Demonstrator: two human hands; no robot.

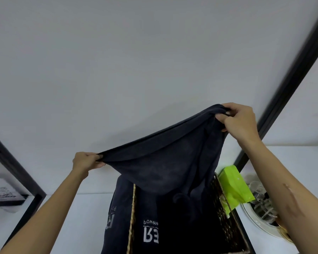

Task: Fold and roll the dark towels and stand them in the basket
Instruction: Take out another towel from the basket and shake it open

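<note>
Dark towel (165,158) pinched by both hands, hiding basket (222,204) interior.

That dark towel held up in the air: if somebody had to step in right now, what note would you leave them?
Left hand: pinches one corner of the dark navy cloth towel.
Right hand: grips the opposite corner, held higher, so the towel hangs spread and tilted above the woven wicker basket.
In the basket: more dark navy towels with white lettering, loose; one drapes over the left rim.
Done: one towel lifted out and spread; nothing looks rolled yet.
Left: fold and roll this towel, stand it in the basket, then the others.
Beside the basket: a lime green packet on the white table.
</note>
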